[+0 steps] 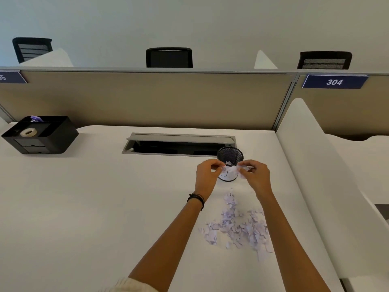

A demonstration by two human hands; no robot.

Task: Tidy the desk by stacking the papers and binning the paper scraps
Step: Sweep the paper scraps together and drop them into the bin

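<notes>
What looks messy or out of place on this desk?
A heap of torn paper scraps lies loose on the white desk, on the near side of the black mesh cup. The left hand and right hand pinch more scraps at its rim. Behind it, the cable hatch lid stands open.

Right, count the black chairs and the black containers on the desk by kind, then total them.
Office chairs: 3
Mesh pen cup: 1
Desk organizer: 1
Total: 5
</notes>
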